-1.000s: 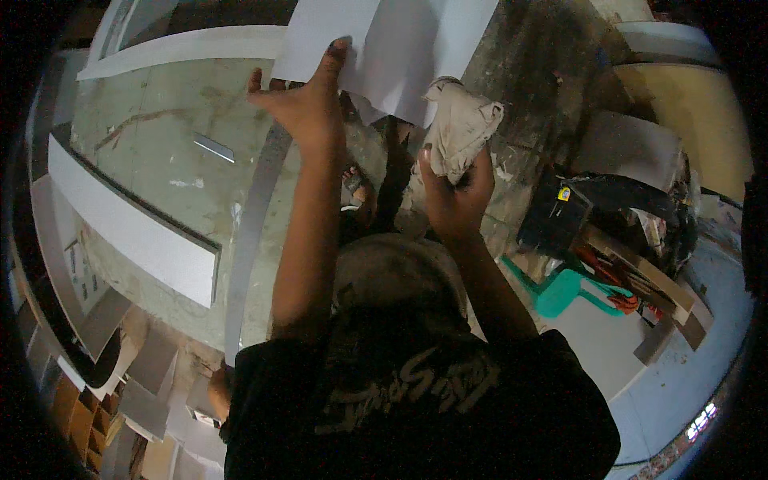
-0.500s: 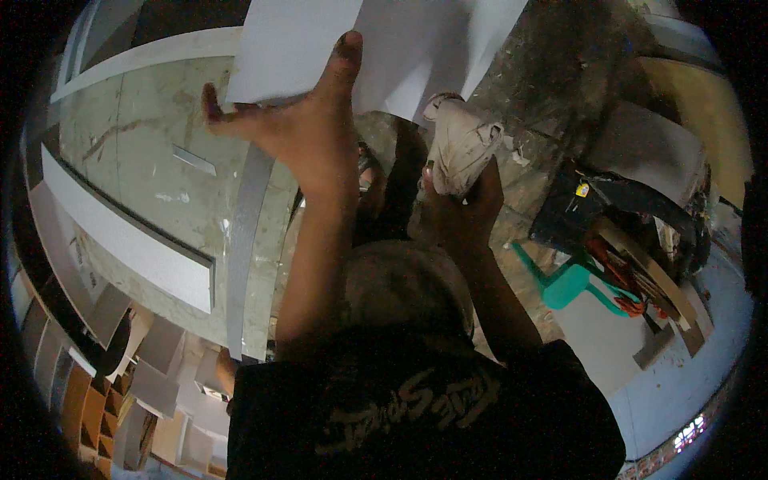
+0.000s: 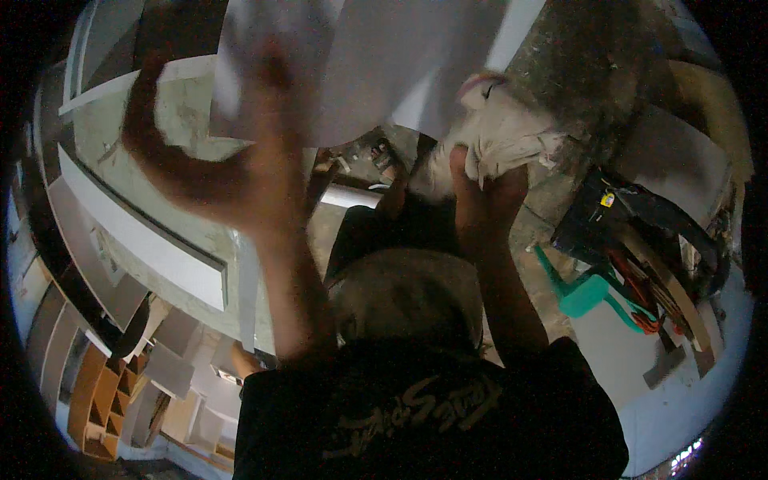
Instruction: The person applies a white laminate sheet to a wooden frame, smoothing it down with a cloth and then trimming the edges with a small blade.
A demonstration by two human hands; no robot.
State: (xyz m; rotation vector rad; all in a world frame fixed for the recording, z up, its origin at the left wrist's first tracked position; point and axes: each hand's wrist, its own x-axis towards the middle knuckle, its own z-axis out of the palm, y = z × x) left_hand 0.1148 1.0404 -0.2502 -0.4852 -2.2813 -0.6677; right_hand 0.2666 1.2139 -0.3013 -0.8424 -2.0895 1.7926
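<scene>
My left hand (image 3: 240,180), blurred by motion, is raised with its fingers spread apart and nothing in it. Its fingers overlap the lower left part of a large white panel (image 3: 384,56); whether they touch it I cannot tell. In my right hand (image 3: 492,200) is a crumpled off-white rag (image 3: 512,128), gripped from below with the thumb on the near side. The rag is close to the panel's lower right edge, and contact between them is unclear.
A pale green worktop (image 3: 196,116) on the left carries a long white strip of board (image 3: 152,228). Shelving (image 3: 100,400) stands at the lower left. At right lie a green plastic piece (image 3: 588,296), a black case (image 3: 592,216) and cords on a board.
My left hand has swung left and slightly down from the panel's lower edge, fingers still spread. My right hand has moved right with the rag. The whole view has shifted a little.
</scene>
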